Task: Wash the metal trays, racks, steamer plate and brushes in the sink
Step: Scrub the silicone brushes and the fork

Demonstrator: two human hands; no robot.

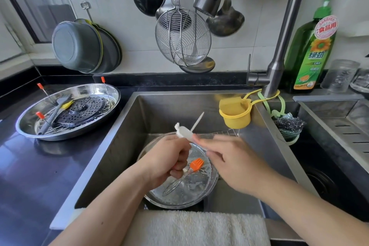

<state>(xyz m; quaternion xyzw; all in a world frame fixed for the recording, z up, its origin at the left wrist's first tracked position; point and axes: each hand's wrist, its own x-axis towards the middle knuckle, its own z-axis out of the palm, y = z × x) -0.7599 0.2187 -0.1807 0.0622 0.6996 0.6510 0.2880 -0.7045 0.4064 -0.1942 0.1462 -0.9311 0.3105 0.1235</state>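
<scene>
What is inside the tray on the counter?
The tray holds a perforated steamer plate, a grey brush, and wire racks with orange tips; the plate covers most of the racks.

Left hand [169, 161], entering from 7 o'clock, fingers curled in a closed grip. Right hand [233, 163], entering from 4 o'clock, blurred, fingers extended toward 10 o'clock, fingertips just beside the left hand's knuckles.

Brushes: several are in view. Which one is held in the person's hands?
The white brush, held by both hands over the sink. The orange brush lies in the tray below; the yellow brush and a grey one rest in the countertop tray.
</scene>
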